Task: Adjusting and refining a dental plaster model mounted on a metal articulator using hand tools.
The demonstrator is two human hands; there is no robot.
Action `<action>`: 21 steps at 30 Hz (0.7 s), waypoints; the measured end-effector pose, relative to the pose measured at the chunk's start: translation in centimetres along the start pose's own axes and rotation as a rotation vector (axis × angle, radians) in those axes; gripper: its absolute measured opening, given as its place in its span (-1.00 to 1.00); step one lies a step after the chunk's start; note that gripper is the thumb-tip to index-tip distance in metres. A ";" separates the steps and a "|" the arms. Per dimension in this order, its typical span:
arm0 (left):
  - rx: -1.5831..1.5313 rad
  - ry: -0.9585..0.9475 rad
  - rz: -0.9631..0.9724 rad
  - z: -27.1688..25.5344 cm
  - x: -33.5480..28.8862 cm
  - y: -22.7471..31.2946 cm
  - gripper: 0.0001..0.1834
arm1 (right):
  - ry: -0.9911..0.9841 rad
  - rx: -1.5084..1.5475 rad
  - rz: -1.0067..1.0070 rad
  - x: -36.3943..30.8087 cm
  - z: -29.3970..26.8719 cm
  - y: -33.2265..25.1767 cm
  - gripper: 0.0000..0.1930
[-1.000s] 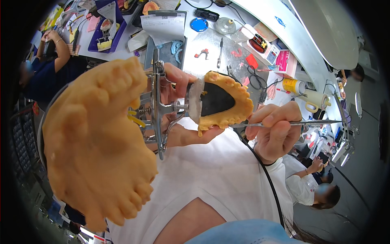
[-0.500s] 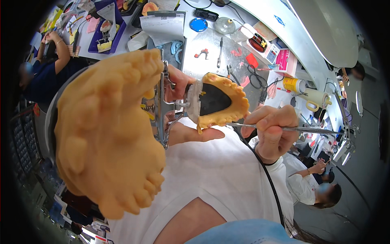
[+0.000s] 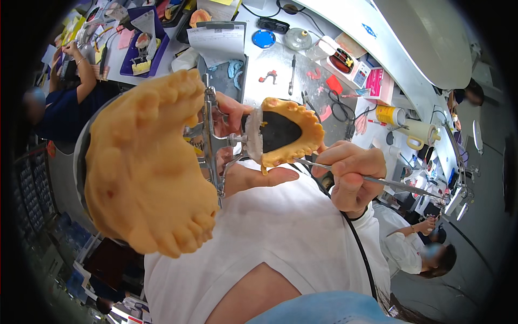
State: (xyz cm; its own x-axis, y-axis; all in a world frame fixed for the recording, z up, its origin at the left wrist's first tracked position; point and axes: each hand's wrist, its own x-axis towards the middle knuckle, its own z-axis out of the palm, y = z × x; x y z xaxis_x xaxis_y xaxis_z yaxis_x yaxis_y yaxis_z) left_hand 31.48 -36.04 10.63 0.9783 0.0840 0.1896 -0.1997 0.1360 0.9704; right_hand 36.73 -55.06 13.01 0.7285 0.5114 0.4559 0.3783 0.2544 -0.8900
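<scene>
My left hand [image 3: 248,179] is wrapped round a metal dental articulator [image 3: 210,135], its thumb stretched along the smaller cast. A large yellow-orange dental cast [image 3: 151,162] sits on the articulator's left side, close to the camera, with its teeth visible. On the other side is a smaller horseshoe-shaped tooth cast [image 3: 311,132] with a black centre and a whitish plaster base. My right hand [image 3: 356,171] pinches a slim metal dental carving instrument [image 3: 402,186]. Its tip is at the lower tooth edge of the smaller cast; whether it touches I cannot tell.
Beyond my hands, a grey tray [image 3: 245,81] holds papers and blue pieces. The bench also bears a pen-like tool [image 3: 292,75], a blue round lid [image 3: 264,38], a glass burner [image 3: 298,39], a purple bin [image 3: 141,48] and cables. Other people sit at left and right.
The large cast has swung upward and slightly right with the articulator. The smaller cast has shifted slightly left. My right hand has moved left, and the instrument's handle end now slopes lower.
</scene>
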 end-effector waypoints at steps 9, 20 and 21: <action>0.012 0.035 0.048 0.0 -0.1 -1.2 -0.18 | 0.018 0.031 -0.078 -0.3 0.3 1.2 -0.64; -0.003 0.079 0.107 -0.2 -0.3 -1.7 -0.12 | 0.051 0.125 0.105 -0.1 0.1 -0.5 -0.72; -0.003 0.081 0.110 -0.2 -0.3 -1.6 -0.12 | 0.041 0.126 0.097 -0.1 0.1 -0.5 -0.72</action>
State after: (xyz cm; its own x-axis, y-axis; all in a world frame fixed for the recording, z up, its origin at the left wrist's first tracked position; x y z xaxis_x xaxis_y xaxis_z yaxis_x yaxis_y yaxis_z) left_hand 31.51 -36.07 8.96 0.9428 0.1783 0.2818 -0.3057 0.1247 0.9439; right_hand 36.40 -55.11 13.43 0.7818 0.5054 0.3651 0.2321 0.3076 -0.9228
